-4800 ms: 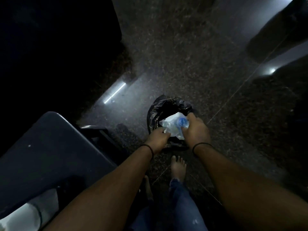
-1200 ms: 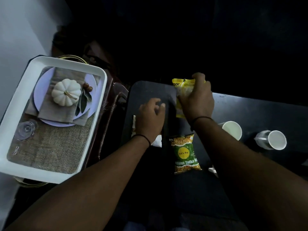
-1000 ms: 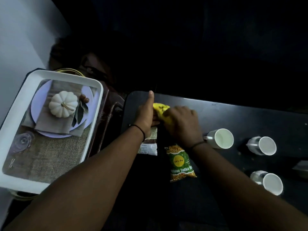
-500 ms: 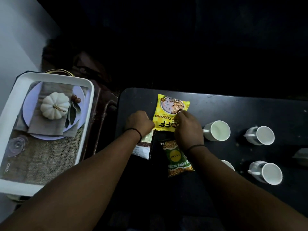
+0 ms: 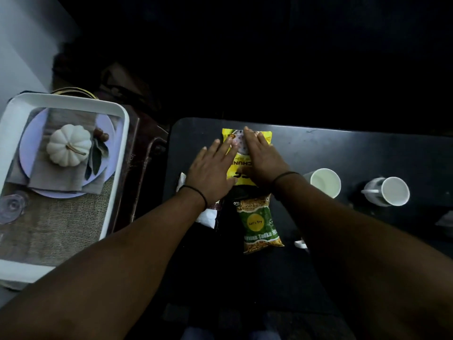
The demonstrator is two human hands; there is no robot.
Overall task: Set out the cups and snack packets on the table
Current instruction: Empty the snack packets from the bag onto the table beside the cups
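Yellow packet (image 5: 241, 165): middle and lower print covered by left hand (image 5: 212, 173) and right hand (image 5: 263, 160); only fragments of lettering legible. White packet (image 5: 207, 215): mostly under left wrist, label unreadable. Small white piece (image 5: 301, 244) beside right forearm: rest hidden, identity unclear. Pale object (image 5: 446, 220) at right frame edge: cut off. Glass (image 5: 11, 207) at left edge: partly cropped. Far side of bench (image 5: 355, 148) and background: too dark to resolve.

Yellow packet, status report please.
Left hand and right hand flat, open, pressing yellow packet onto table. Green packet just behind. Nothing blocking.
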